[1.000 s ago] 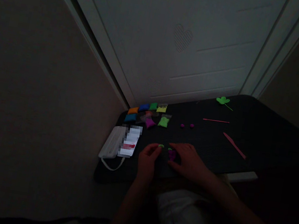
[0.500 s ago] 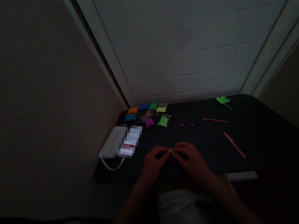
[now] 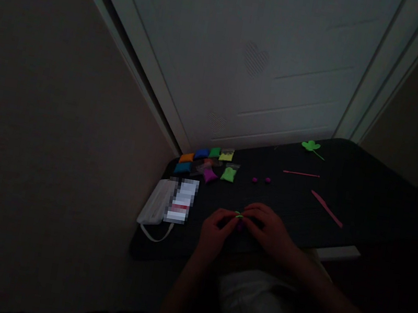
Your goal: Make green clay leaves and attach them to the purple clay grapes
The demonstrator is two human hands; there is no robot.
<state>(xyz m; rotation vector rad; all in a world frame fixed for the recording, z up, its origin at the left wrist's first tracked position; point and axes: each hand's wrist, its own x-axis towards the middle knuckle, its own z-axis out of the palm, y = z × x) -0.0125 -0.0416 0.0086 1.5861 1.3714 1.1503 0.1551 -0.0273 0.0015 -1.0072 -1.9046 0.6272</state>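
My left hand (image 3: 215,231) is closed in a pinch, its fingertips on a thin, curved piece of bright green clay (image 3: 238,216). From the other side, my right hand (image 3: 271,230) meets it, thumb and forefinger closing on the same green piece. Just beneath the fingertips a small lumpy purple clay shape (image 3: 239,226) shows, mostly hidden by the hands. Two little purple balls (image 3: 267,180) lie on the table beyond my hands.
Several colourful clay packets (image 3: 229,174) lie at the back left. A white case (image 3: 158,201) sits beside a lit phone (image 3: 185,200). Rightward are a pink stick tool (image 3: 301,174), a pink plastic knife (image 3: 326,208) and a green flower-like shape (image 3: 310,146) on the dark table (image 3: 370,187).
My left hand has moved right, carrying the green piece to the purple shape. My right fingers have shifted from around the purple shape to the green piece. The view has tilted slightly up.
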